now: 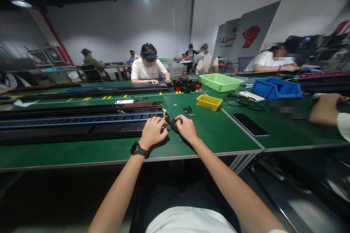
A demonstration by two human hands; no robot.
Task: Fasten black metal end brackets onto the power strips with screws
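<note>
Long black socket strips with blue edges and red marks lie across the green table on the left. My left hand, with a dark watch on its wrist, is curled over the right end of the nearest strip. Between finger and thumb, my right hand grips a small black part just off that end. Yellow wires stick out of the strip end, close to the left fingertips. My fingers partly hide where the part and the strip end meet.
Beyond my hands lie a small black bracket, a yellow bin, a green basket and a heap of black and red parts. Rightward are a phone, cables, a blue bin and another person's hand.
</note>
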